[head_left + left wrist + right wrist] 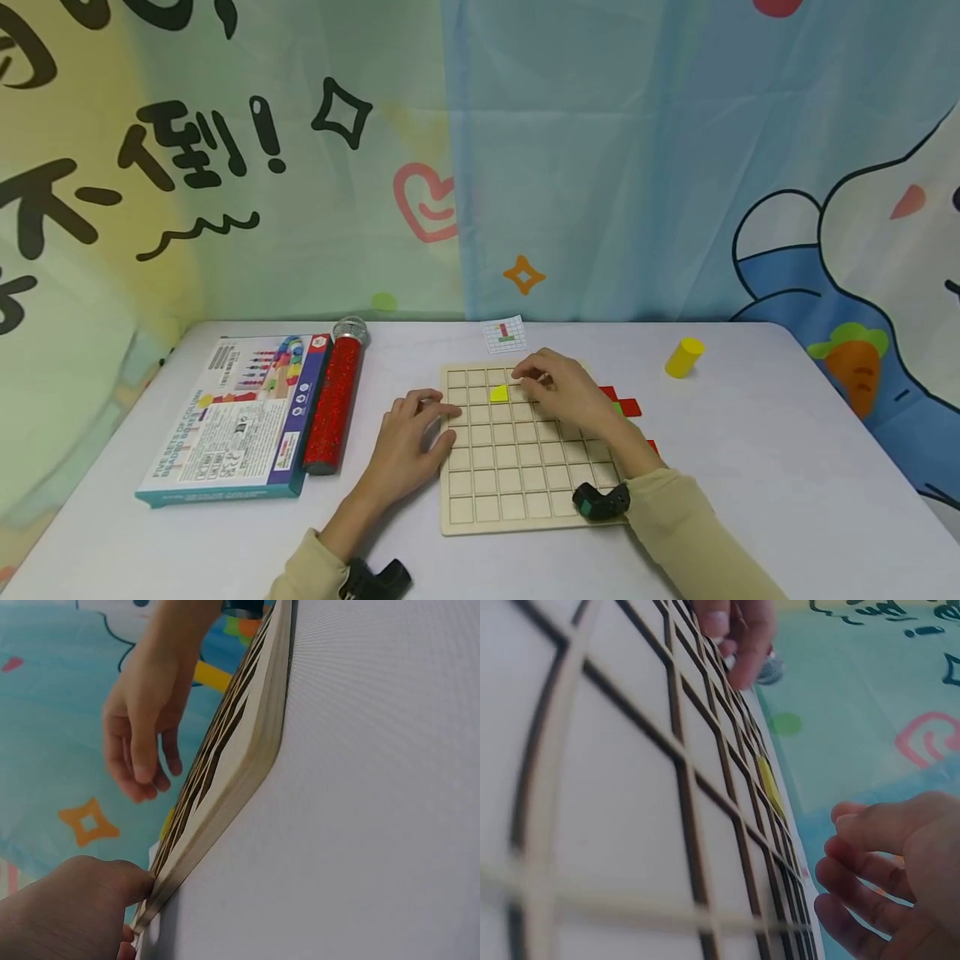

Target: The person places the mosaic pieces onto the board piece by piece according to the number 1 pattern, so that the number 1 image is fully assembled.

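We see a white table point(765, 467). On it, from left to right, rest a flat printed box point(225, 425), a glittery red microphone point(332, 408), a small pattern card point(495, 328) behind a wooden grid board point(487, 507), red tiles point(631, 407), and a yellow cylinder point(684, 358).

Board point(480, 479) lies on table point(750, 467), approx. in the middle. Tile point(499, 393) is on its rear part, L of centre; R hand point(566, 387) is above board, just R of tile. L hand point(412, 437) touches board's L edge. Card point(505, 334) lies behind board. Box point(225, 417) is far L, w/ microphone point(334, 400) btwn box & board. Loose pieces point(630, 407) lie by board's R edge, partly hidden; cylinder point(685, 358) is farther R & back.
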Available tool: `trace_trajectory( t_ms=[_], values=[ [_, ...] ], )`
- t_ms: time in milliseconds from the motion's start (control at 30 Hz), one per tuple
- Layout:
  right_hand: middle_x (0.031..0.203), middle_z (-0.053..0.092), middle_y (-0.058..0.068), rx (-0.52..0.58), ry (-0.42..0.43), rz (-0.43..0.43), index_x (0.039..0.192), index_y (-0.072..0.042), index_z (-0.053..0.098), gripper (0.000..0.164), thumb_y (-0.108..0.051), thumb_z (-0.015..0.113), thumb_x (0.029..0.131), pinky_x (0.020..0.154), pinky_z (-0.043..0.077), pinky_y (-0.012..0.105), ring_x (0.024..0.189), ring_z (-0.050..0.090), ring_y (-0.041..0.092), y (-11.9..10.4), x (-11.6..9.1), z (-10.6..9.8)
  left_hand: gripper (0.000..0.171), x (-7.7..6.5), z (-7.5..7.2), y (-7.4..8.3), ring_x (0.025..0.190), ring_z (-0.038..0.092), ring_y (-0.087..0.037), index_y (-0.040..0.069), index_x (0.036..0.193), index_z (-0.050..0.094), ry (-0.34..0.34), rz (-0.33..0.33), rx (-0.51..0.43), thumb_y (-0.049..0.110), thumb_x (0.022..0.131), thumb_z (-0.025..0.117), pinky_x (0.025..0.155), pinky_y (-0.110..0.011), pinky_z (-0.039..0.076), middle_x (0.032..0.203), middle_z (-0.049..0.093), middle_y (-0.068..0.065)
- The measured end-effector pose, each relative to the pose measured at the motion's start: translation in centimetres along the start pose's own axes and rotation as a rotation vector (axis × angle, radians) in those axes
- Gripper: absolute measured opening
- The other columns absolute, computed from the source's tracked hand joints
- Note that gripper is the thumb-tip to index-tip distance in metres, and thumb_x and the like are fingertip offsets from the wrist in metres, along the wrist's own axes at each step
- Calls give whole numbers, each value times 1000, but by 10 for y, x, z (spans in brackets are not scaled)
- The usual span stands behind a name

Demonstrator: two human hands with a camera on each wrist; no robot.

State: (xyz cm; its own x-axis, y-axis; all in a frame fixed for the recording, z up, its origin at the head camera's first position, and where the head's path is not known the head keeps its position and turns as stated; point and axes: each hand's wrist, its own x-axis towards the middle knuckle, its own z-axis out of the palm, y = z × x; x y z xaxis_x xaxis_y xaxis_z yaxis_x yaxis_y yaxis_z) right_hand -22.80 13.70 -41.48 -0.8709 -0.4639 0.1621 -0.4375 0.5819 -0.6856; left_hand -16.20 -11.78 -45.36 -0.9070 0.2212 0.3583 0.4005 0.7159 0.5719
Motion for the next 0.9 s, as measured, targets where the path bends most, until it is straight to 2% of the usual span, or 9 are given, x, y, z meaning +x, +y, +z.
trace_trajectory(
  t_ms=[267, 567, 900],
  values=[
    [110, 62, 6, -25, 24, 29, 113, -7, 63, 20, -12, 55, 95, 84, 50, 34, 98, 59, 18, 15, -21, -26, 26, 0, 1, -1, 108, 48, -25, 22, 108, 68, -3, -1, -1, 18, 83, 68, 86, -41, 34, 123, 55, -7],
    [114, 62, 8, -72, 58, 123, 114, -8, 62, 22, -16, 55, 95, 86, 48, 38, 100, 59, 22, 38, -40, -57, 27, 0, 2, -1, 108, 48, -25, 22, 108, 68, -2, -8, -1, 17, 82, 69, 87, -41, 35, 123, 55, -7],
    [114, 61, 13, -109, 58, 225, 113, -4, 63, 23, -15, 56, 94, 88, 49, 45, 99, 58, 27, 51, -54, -70, 27, 0, 3, -2, 107, 48, -24, 23, 107, 68, 3, 0, 1, 17, 82, 70, 86, -41, 34, 123, 55, -7]
  ],
)
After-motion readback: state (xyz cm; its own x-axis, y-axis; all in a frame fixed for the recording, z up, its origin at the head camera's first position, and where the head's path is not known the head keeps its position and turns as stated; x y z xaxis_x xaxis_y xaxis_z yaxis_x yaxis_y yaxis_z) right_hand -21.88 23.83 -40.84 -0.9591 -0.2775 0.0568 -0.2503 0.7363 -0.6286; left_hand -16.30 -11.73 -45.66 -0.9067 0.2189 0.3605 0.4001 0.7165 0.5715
